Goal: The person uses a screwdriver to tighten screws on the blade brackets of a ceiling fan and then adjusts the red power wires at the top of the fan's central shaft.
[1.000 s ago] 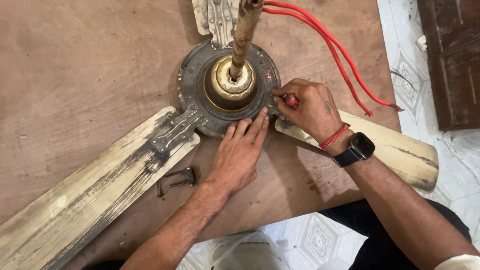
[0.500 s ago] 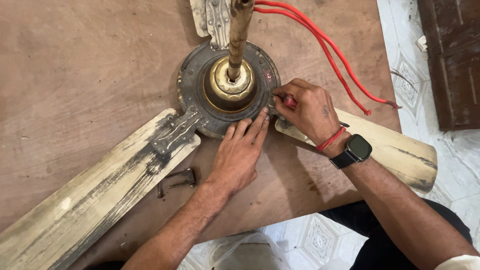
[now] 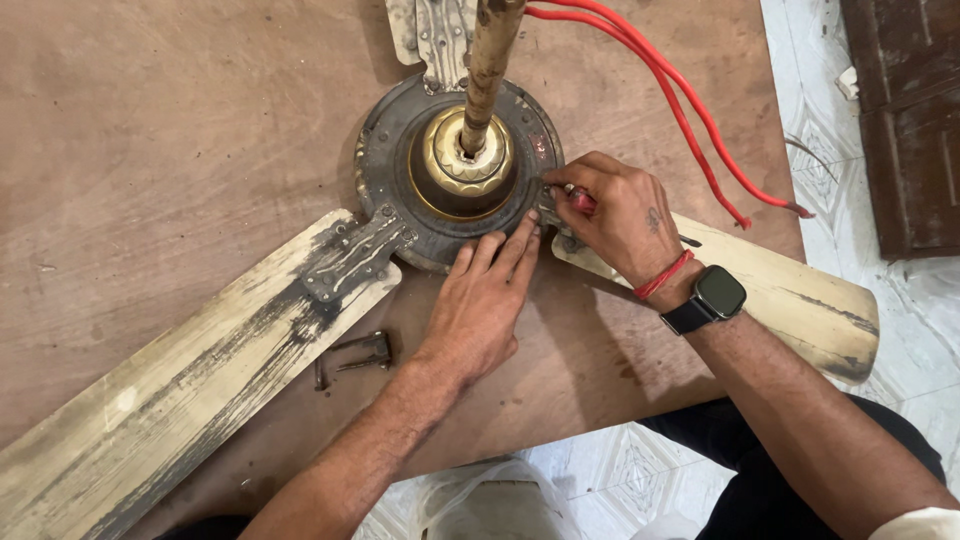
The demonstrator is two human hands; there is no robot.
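An old ceiling fan lies on a brown wooden board (image 3: 150, 130). Its round dark motor housing (image 3: 392, 170) has a brass centre and a rusty rod (image 3: 490, 60) standing up from it. My left hand (image 3: 480, 300) rests flat, fingertips pressing the housing's near rim. My right hand (image 3: 615, 215), with a red thread and black smartwatch at the wrist, is closed on a red-handled screwdriver (image 3: 580, 200) whose tip meets the housing's right edge where a cream blade (image 3: 790, 300) joins. Another dirty cream blade (image 3: 180, 400) runs to the lower left.
Several loose dark screws (image 3: 355, 355) lie on the board near my left wrist. Red wires (image 3: 690, 110) trail from the rod to the right. A third blade's bracket (image 3: 435, 30) points away at the top. Patterned floor tiles (image 3: 620, 460) and a dark wooden panel (image 3: 910, 120) surround the board.
Both hands stay in nearly the same place; the right hand has shifted very slightly at the housing's right edge. The view has drifted a little.
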